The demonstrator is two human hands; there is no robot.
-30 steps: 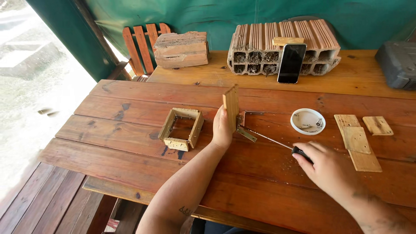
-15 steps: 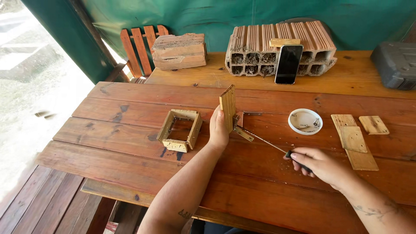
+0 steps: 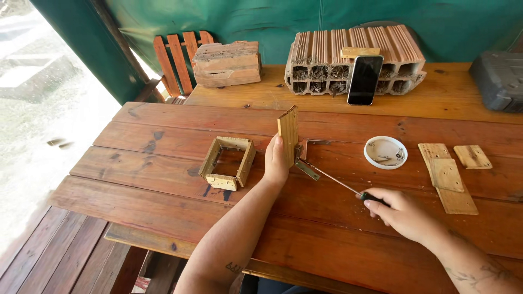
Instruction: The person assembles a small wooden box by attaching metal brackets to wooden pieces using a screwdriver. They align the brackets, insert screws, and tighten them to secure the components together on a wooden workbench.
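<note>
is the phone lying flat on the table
No, the black phone stands nearly upright, leaning against the hollow clay brick at the back of the table.

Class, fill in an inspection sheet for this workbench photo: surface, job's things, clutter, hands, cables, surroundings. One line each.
Surface: red-brown plank table, worn, with dark stains.
Job's things: wood piece stood on edge with a metal bracket at its base; screwdriver tip at the bracket.
Clutter: open wooden frame, white dish of screws, flat wood offcuts.
Hands: left hand steadies the wood piece; right hand grips the screwdriver handle.
Cables: nothing seen.
Surroundings: hollow brick with a phone leaning on it, wood block, slatted chair back, dark case, green tarp.
</note>
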